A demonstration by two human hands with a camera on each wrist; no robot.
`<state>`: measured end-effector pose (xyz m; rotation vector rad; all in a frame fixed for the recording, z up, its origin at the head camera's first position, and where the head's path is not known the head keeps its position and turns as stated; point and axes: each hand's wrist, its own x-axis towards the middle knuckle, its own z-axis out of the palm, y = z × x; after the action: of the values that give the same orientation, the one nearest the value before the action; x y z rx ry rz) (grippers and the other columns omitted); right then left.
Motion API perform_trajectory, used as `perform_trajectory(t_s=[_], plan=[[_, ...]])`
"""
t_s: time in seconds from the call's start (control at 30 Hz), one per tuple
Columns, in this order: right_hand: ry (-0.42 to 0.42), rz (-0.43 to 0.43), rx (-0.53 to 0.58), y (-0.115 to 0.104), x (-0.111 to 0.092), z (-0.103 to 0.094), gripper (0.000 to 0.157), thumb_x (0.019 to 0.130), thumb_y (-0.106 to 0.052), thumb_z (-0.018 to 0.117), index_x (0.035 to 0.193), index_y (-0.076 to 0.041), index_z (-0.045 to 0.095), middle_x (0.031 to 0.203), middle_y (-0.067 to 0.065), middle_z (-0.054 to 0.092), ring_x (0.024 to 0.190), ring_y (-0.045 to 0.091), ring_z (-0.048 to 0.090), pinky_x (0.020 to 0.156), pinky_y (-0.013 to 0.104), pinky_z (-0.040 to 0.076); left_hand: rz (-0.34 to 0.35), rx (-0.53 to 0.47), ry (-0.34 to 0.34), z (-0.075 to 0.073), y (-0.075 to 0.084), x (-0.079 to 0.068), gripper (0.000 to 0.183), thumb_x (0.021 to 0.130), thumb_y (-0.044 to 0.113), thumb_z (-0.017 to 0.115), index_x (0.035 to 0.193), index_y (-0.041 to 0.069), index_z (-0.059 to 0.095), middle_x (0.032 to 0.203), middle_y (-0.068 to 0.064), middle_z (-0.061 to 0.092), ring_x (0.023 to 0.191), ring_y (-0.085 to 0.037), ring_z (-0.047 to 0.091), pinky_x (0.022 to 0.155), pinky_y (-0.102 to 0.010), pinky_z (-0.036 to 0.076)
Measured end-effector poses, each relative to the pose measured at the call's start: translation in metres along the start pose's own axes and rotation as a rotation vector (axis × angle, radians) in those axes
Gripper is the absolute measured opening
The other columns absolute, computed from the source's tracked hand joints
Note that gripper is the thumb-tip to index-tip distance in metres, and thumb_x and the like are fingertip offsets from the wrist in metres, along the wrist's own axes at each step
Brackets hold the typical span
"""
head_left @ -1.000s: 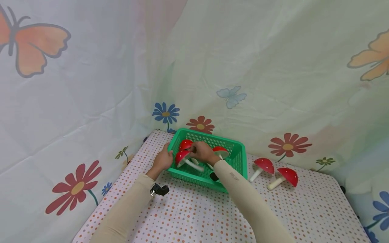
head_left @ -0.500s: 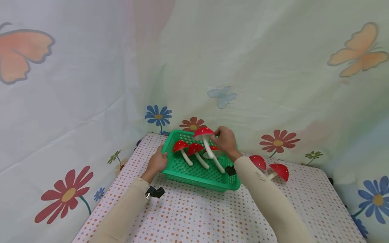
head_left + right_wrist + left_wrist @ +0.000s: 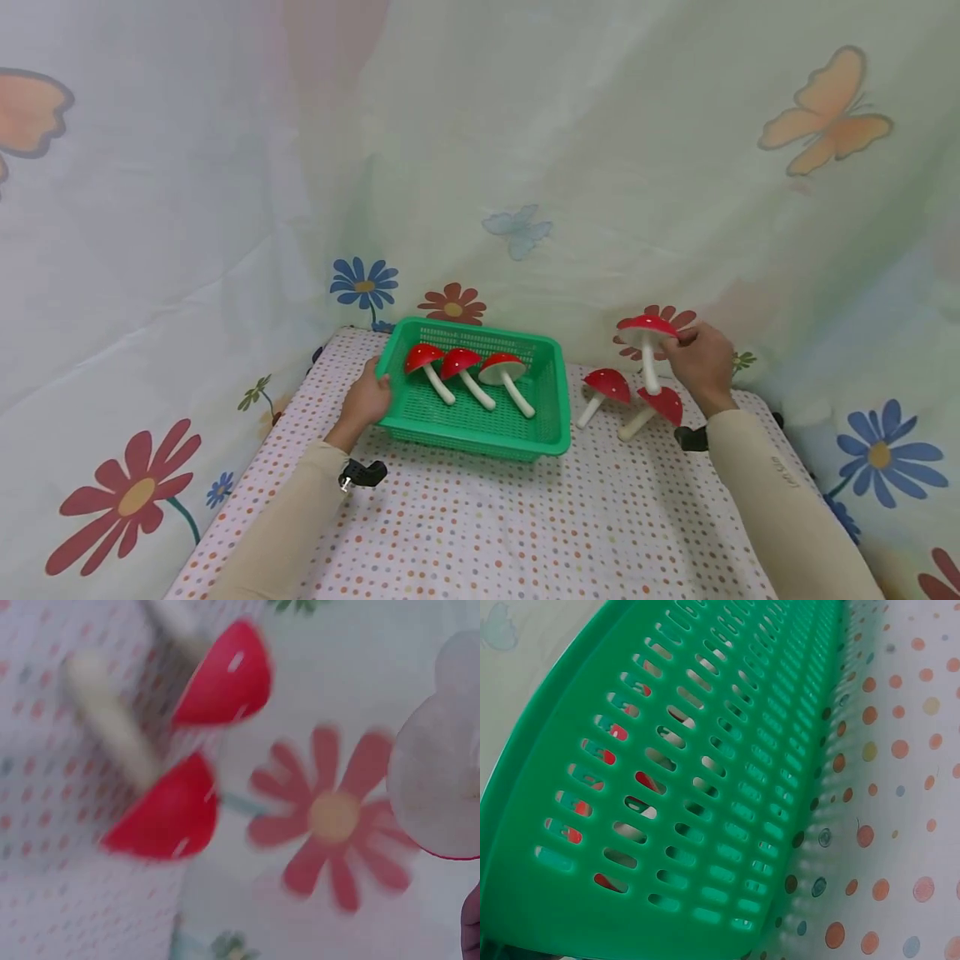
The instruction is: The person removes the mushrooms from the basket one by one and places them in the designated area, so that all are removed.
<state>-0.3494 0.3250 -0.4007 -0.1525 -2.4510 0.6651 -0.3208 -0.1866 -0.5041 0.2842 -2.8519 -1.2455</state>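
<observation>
In the head view my right hand (image 3: 702, 362) pinches a toy mushroom (image 3: 649, 327) by its cap edge, red cap up and white stem hanging down. It is raised above two more mushrooms (image 3: 607, 383) lying on the table to the right of the green basket (image 3: 472, 440). The right wrist view catches the held mushroom's pale underside (image 3: 435, 780) at its right edge. My left hand (image 3: 365, 400) grips the basket's left rim, its fingers partly hidden. Inside, three red-capped mushrooms (image 3: 460, 360) lie side by side. Slotted basket wall (image 3: 517, 877) fills much of the left wrist view.
A dotted cloth covers the table (image 3: 480, 525). Behind and to the left hangs a pale curtain (image 3: 435, 167) printed with flowers and butterflies, close to the table's back edge.
My right hand has lifted a mushroom out of the basket and carried it right, over the two on the table. My left hand stays on the basket rim. The head view has shifted right.
</observation>
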Motion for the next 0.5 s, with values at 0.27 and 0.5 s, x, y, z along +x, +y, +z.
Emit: perform_trajectory(t_s=[0.27,0.5], plan=[[-0.087,0.300,-0.175,0.096,-0.019,-0.026,0.043,0.093,-0.025,0.059,0.091,0.018,0.064,0.088,0.036,0.065,0.070,0.039,0.056,0.056,0.045,0.044,-0.001,0.023,-0.005,-0.004,-0.002,0.000,0.055,0.108,0.028,0.032,0.157,0.010,0.017,0.129,-0.029,0.058,0.068,-0.025,0.054,0.054,-0.033,0.038],[-0.157,0.430,-0.191,0.137,-0.044,-0.023,0.047,0.095,-0.026,0.059,0.096,0.021,0.062,0.084,0.035,0.063,0.065,0.037,0.054,0.053,0.044,0.046,0.021,0.046,-0.007,-0.002,-0.002,0.000,0.054,0.108,0.027,0.032,0.157,0.008,0.017,0.138,-0.030,0.053,0.089,-0.033,0.061,0.065,-0.037,0.043]])
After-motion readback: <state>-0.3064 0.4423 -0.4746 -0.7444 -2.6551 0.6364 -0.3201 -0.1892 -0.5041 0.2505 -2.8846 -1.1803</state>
